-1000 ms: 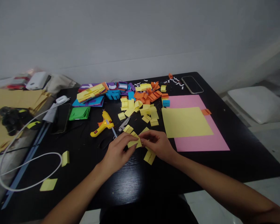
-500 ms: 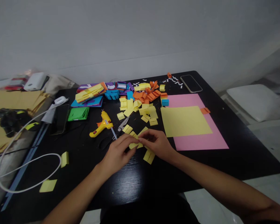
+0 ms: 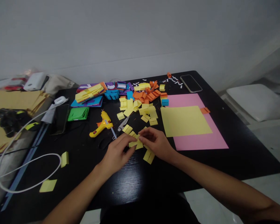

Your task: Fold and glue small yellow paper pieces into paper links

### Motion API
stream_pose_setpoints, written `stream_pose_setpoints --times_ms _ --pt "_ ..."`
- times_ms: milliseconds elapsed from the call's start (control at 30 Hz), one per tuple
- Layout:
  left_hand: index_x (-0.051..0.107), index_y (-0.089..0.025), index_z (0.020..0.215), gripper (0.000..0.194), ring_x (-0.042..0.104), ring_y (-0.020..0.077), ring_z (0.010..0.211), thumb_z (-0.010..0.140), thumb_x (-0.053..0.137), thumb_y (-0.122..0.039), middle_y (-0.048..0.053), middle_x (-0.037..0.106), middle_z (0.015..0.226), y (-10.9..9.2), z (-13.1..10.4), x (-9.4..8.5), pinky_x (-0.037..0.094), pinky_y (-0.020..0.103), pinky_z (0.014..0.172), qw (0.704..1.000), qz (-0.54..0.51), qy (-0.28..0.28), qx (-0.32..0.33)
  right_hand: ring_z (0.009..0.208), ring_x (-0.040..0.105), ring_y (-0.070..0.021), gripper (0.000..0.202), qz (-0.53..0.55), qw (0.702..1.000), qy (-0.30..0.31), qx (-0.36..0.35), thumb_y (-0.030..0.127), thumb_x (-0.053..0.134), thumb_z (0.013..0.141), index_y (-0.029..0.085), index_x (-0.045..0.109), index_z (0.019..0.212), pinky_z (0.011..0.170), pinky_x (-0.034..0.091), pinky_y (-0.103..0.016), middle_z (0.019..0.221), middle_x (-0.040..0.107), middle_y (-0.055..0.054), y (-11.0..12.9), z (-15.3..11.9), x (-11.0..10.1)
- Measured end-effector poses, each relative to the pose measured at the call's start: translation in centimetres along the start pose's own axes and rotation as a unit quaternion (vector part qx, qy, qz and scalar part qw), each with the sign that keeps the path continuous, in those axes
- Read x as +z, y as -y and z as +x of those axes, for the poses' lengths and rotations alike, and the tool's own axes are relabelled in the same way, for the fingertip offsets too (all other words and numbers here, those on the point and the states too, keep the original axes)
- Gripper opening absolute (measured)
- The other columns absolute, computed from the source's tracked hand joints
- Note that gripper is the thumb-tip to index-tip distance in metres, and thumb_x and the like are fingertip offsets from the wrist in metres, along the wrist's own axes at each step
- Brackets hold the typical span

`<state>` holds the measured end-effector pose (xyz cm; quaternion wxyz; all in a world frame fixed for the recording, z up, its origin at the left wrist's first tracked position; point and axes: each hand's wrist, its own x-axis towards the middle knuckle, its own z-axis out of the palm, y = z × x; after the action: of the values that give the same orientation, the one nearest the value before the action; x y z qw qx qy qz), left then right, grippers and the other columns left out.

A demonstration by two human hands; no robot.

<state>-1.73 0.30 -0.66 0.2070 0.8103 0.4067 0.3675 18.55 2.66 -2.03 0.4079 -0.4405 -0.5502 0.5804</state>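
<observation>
My left hand (image 3: pixel 118 151) hovers over small folded yellow paper pieces, its thumb and forefinger parted around a yellow paper (image 3: pixel 139 145). Close beside it, my right hand (image 3: pixel 156 143) has thumb and fingertips pinched at the edge of a small yellow paper piece, mostly hidden by the fingers. Another folded yellow piece (image 3: pixel 149 157) lies under the right palm. Beyond the fingers are more yellow pieces (image 3: pixel 127 128). Scissors (image 3: pixel 123 123) lie just past my left hand, handles partly hidden. A yellow glue gun (image 3: pixel 105 123) rests to their left.
At right, a yellow sheet (image 3: pixel 186 121) overlaps a pink sheet (image 3: pixel 200 142). Orange folded pieces (image 3: pixel 146 95) and blue ones (image 3: pixel 112 94) are heaped at the back. A phone (image 3: pixel 191 83) lies at the far right. A white cable (image 3: pixel 29 190) loops at left near green papers (image 3: pixel 78 114).
My left fingertips have drawn slightly back to the left, away from my right fingers. My right hand has shifted up a little. More of the yellow paper between them shows.
</observation>
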Motion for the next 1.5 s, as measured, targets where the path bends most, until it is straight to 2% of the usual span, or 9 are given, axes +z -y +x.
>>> stream_pose_setpoints --times_ms 133,267,433,600,867,1133,1500 --pt "0.064 -0.019 0.106 0.016 0.067 0.0155 0.081 0.093 0.063 -0.011 0.004 0.068 0.092 0.04 0.02 -0.09 0.057 0.026 0.072 1.0 0.022 -0.019 -0.007 0.075 0.072 -0.0165 0.02 0.011 0.999 0.017 0.03 0.035 0.077 0.083 0.018 0.073 0.092 0.072 0.061 -0.03 0.085 0.076 -0.004 0.09 0.31 -0.13" --pt "0.065 -0.02 0.106 0.017 0.067 0.016 0.08 0.092 0.061 -0.009 0.005 0.068 0.092 0.01 0.03 -0.08 0.056 0.027 0.071 1.0 0.012 -0.015 -0.01 0.068 0.07 -0.0162 0.018 -0.003 1.0 0.007 0.019 0.036 0.079 0.081 0.019 0.077 0.088 0.069 0.06 -0.03 0.08 0.076 -0.003 -0.1 0.3 -0.12" --pt "0.066 -0.019 0.107 0.021 0.064 0.0148 0.079 0.091 0.061 -0.006 0.004 0.067 0.092 -0.16 0.06 -0.09 0.055 0.026 0.072 1.0 -0.004 -0.017 -0.01 0.075 0.074 -0.0198 0.019 -0.021 1.0 -0.005 -0.001 0.038 0.08 0.081 0.021 0.081 0.09 0.073 0.061 -0.033 0.084 0.08 -0.004 -0.21 -0.02 0.05" --pt "0.067 -0.019 0.106 0.018 0.064 0.0152 0.079 0.094 0.059 -0.009 0.005 0.068 0.092 -0.48 0.28 -0.17 0.055 0.027 0.072 0.999 0.004 -0.03 -0.015 0.084 0.077 -0.0224 0.016 -0.047 0.998 -0.005 -0.03 0.032 0.076 0.084 0.021 0.082 0.094 0.079 0.061 -0.035 0.091 0.082 -0.005 -0.08 -0.33 0.16" --pt "0.068 -0.019 0.106 0.015 0.065 0.0157 0.079 0.096 0.06 -0.011 0.006 0.07 0.093 -0.47 0.36 -0.12 0.054 0.027 0.071 0.999 0.005 -0.04 -0.027 0.083 0.078 -0.0228 0.018 -0.038 0.999 0.001 -0.038 0.029 0.075 0.084 0.021 0.083 0.097 0.077 0.062 -0.035 0.091 0.083 -0.006 0.08 -0.51 0.26" --pt "0.069 -0.02 0.104 0.013 0.07 0.0213 0.102 0.096 0.062 -0.013 0.008 0.073 0.106 -0.42 0.37 -0.05 0.057 0.037 0.091 0.998 0.015 -0.064 -0.024 0.086 0.078 -0.0231 0.018 -0.025 0.999 0.003 -0.044 0.029 0.077 0.083 0.022 0.083 0.098 0.079 0.063 -0.035 0.094 0.083 -0.006 0.14 -0.52 0.31" --pt "0.068 -0.019 0.103 0.011 0.071 0.0178 0.091 0.096 0.062 -0.014 0.005 0.074 0.097 -0.53 0.27 0.03 0.056 0.029 0.083 0.997 0.01 -0.064 -0.04 0.085 0.078 -0.0221 0.018 -0.021 0.999 0.009 -0.041 0.027 0.077 0.082 0.02 0.083 0.097 0.078 0.062 -0.033 0.093 0.083 -0.007 0.4 -0.54 0.21"
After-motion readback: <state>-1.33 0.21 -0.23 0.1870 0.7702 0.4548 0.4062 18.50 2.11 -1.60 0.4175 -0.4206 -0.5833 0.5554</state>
